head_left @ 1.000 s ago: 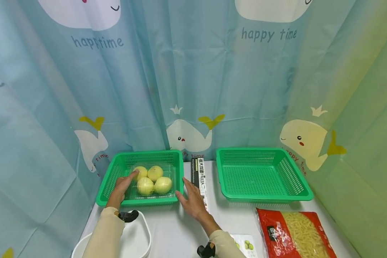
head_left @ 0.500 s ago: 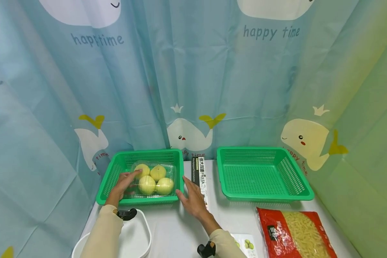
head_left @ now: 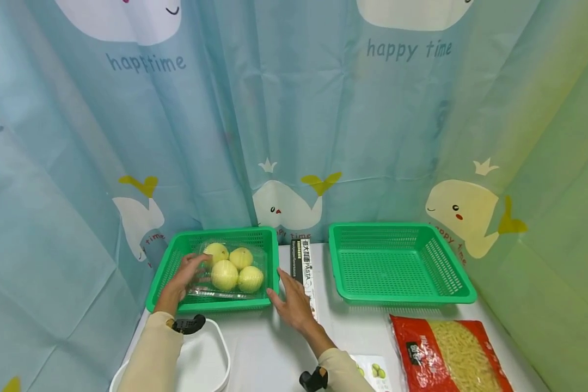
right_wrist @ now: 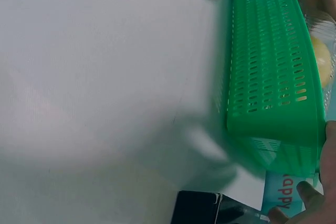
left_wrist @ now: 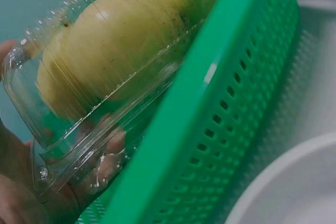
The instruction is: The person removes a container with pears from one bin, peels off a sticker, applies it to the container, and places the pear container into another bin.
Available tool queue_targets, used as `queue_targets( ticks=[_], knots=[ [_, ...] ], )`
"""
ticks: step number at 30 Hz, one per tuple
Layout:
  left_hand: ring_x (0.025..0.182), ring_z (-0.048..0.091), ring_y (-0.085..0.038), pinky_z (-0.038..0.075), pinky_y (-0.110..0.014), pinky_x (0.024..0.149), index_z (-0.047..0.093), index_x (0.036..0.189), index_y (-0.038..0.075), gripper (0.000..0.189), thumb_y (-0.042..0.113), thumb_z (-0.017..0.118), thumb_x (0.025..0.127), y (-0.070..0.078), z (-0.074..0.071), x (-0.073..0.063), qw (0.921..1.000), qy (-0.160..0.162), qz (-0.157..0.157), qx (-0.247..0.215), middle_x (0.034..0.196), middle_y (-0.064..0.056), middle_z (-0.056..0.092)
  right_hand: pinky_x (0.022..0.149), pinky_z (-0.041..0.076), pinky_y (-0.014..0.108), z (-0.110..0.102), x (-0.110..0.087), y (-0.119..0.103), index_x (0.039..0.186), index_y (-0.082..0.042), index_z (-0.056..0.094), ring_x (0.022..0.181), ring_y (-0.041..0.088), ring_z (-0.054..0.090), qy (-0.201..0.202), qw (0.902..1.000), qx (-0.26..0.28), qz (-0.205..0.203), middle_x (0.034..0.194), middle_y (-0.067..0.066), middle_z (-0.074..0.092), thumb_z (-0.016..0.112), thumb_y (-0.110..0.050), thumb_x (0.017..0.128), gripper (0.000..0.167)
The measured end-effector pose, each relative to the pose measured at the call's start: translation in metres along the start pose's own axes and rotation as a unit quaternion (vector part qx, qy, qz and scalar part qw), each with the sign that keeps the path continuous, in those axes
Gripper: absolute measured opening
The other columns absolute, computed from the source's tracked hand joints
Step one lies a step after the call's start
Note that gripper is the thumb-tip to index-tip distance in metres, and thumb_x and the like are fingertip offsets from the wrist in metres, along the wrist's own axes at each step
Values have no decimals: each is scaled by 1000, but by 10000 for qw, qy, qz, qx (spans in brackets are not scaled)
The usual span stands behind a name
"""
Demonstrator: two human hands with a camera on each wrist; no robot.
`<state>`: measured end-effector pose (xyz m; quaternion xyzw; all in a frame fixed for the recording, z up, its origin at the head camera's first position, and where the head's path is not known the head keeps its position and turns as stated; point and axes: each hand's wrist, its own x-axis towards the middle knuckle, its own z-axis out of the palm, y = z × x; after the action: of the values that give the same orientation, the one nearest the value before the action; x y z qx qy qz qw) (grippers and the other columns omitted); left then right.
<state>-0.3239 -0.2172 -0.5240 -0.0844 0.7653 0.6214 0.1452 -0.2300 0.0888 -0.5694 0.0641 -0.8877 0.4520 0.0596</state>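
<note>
Now, fruit pack (head_left: 229, 272) in left hand (head_left: 185, 273)

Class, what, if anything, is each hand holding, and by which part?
The left hand holds the clear fruit box by its left end. The right hand is at the near right corner of the left green basket, apparently not gripping it.

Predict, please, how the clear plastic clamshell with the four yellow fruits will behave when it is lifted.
The clear plastic clamshell would probably flex, since its transparent walls look thin. It may dip at its other end, because only the left hand grips it, at one end. The round yellow fruits might roll inside, as some space shows around them.
</note>
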Motion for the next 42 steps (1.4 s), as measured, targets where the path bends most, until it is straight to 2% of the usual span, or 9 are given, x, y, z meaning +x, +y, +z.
queue_targets(
  ticks=[5,9,12,16,21,25,33,37,42],
  knots=[
    [96,73,-25,66,-44,76,-8,168,14,100,46,61,104,3,-3,-5,9989,240,66,-388,161,-39,32,108,39,72,2,0,-1,163,-11,41,142,45,48,180,9998,-80,52,158,19,53,64,-39,105,68],
    [102,70,-25,65,-43,80,-8,170,18,98,47,60,105,6,-4,-9,9976,317,141,-603,163,-36,32,89,49,51,2,3,-2,161,-9,44,117,35,59,371,9992,-110,82,137,16,68,68,-33,103,67],
    [108,69,-26,64,-47,86,-8,170,19,99,46,61,105,8,-2,-9,9964,316,214,-760,164,-35,31,74,46,34,2,6,-1,159,-7,47,98,25,60,511,9986,-53,93,118,10,72,71,-27,102,65],
    [110,69,-27,64,-50,87,-8,170,20,98,46,60,105,8,0,-9,9952,334,188,-902,165,-34,31,61,41,24,5,5,0,156,-4,50,76,10,54,586,9981,201,2,96,6,67,73,-22,100,63],
    [125,63,-42,62,-53,91,-11,170,20,98,46,58,106,3,0,-11,9951,339,143,-915,165,-34,31,55,37,20,11,0,0,150,-4,51,61,1,43,553,9972,490,-75,77,-1,54,72,-17,101,54],
    [137,54,-49,62,-53,92,-10,170,18,97,47,57,106,2,-1,-10,9946,276,240,-969,165,-35,30,55,37,22,15,-3,-3,144,-5,53,58,1,42,676,9954,679,-57,72,-3,50,71,-14,102,47],
    [138,51,-51,63,-49,88,-12,170,18,96,46,55,107,3,-3,-11,9945,215,277,-982,164,-36,26,53,34,21,20,-5,-6,131,-6,55,55,2,41,773,9876,1314,366,66,-3,46,71,-10,101,34],
    [137,52,-52,62,-51,89,-12,170,17,97,46,56,107,2,-3,-12,9947,227,323,-954,164,-37,26,52,33,20,22,-7,-8,129,-6,55,54,3,40,795,9811,1689,509,65,-3,45,70,-8,101,32],
    [131,57,-46,63,-49,88,-11,170,18,96,45,56,107,1,-4,-15,9945,258,304,-964,163,-35,28,52,35,20,25,-8,-9,129,-7,55,55,4,41,885,9750,1930,653,65,-4,45,70,-8,101,31]
  ],
)
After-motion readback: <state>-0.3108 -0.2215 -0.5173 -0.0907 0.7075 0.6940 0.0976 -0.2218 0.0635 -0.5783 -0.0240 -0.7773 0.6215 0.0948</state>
